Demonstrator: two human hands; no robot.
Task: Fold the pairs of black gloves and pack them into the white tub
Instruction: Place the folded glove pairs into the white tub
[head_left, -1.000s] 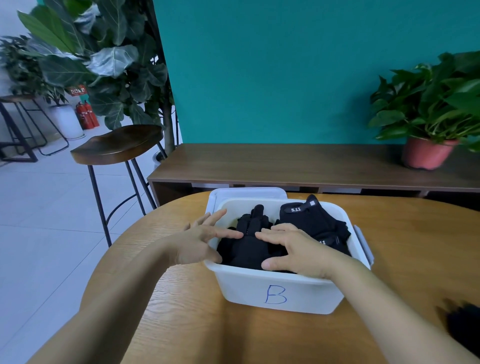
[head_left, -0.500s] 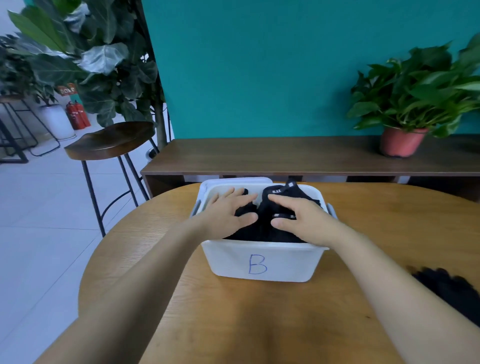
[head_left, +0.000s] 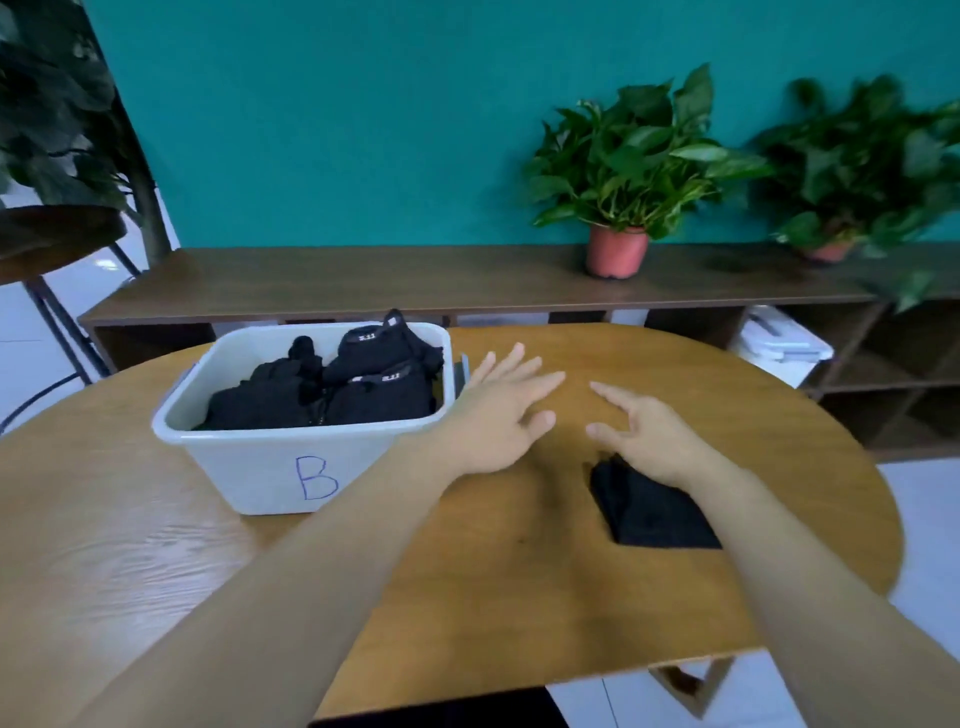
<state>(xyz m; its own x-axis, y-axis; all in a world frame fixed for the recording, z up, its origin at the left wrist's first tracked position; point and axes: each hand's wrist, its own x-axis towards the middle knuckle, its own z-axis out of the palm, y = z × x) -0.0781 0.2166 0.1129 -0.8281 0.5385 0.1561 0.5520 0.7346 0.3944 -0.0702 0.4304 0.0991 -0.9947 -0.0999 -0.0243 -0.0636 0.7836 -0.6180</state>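
Left hand (head_left: 498, 415) and right hand (head_left: 652, 434) are hovering open, empty.
Black gloves (head_left: 649, 512) are lying on the bench (head_left: 467, 582) under the right wrist.

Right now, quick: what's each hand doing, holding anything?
Left hand: open, fingers spread, holding nothing.
Right hand: open, fingers relaxed, holding nothing, just above the black gloves.

Folded black gloves (head_left: 332, 395) (two showing small white lettering) fill a white tub (head_left: 260, 462) marked with a blue "B" on the wooden bench (head_left: 493, 582). A loose black glove bundle (head_left: 649, 514) lies flat to the tub's right, apart from it.
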